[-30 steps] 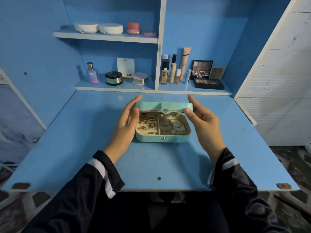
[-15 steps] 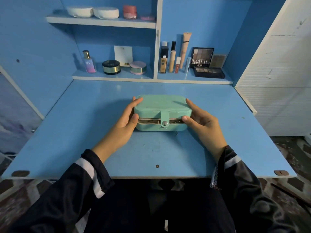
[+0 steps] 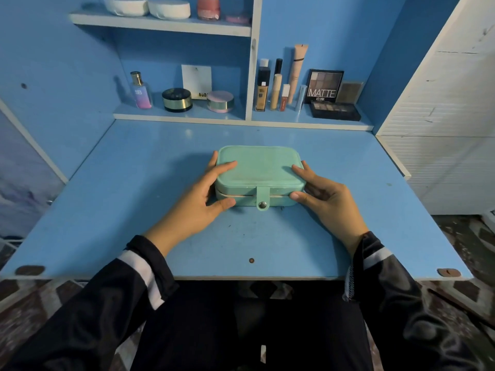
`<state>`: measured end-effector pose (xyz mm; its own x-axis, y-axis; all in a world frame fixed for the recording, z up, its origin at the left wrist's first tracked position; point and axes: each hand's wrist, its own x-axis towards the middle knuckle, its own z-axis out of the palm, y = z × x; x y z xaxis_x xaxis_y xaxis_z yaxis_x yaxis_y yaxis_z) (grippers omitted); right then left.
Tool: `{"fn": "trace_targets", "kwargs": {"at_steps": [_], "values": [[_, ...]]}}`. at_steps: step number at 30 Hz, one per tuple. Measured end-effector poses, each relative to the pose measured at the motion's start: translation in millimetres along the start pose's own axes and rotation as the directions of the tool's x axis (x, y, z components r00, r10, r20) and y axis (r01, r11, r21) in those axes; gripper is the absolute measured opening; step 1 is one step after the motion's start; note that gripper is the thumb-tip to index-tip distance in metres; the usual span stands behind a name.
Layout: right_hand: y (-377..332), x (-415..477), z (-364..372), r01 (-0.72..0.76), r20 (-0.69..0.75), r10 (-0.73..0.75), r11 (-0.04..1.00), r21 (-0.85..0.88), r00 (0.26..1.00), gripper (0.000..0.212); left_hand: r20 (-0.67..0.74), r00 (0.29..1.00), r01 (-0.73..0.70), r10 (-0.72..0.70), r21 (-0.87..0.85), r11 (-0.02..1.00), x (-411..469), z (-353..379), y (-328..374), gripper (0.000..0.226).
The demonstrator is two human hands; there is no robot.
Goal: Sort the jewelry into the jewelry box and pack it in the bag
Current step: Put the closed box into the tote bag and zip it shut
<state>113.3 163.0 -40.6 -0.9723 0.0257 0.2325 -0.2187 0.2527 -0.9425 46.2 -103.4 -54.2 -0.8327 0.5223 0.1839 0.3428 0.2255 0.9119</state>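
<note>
The mint-green jewelry box sits flat on the blue table, directly between the person's two hands, with its lid down and only a thin pale seam showing between lid and base. The left hand grasps the box's near-left corner: its fingers lie over the lid's edge while the thumb presses against the front wall of the base. The right hand grips the opposite corner in the same way, with fingers resting on the lid and the thumb set against the front wall. Midway between the two thumbs, the box's strap hangs down over the front, its metal snap lying against the base. Both wrists come out of black sleeves with a white stripe, the left sleeve and the right sleeve reaching in over the table's near edge. Well beyond the fingertips, a lower shelf runs along the back of the table. Past the left hand it carries a perfume bottle, a black round jar and a pink compact; past the right hand stand several makeup tubes and an eyeshadow palette lettered MATTE, propped upright behind a dark palette lying flat.
</note>
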Motion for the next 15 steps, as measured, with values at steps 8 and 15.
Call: {"fn": "trace_targets", "kwargs": {"at_steps": [8,15], "values": [[9.5,39.0,-4.3,0.022,-0.011,-0.023,0.997,-0.071,1.0,0.051,-0.026,1.0,-0.017,0.017,0.012,1.0,39.4,-13.4,-5.9,0.07],[20.0,75.4,-11.9,0.023,-0.009,-0.025,0.988,-0.153,1.0,0.055,-0.028,1.0,0.0,0.0,-0.019,1.0,73.9,-24.4,-10.9,0.068]]}}
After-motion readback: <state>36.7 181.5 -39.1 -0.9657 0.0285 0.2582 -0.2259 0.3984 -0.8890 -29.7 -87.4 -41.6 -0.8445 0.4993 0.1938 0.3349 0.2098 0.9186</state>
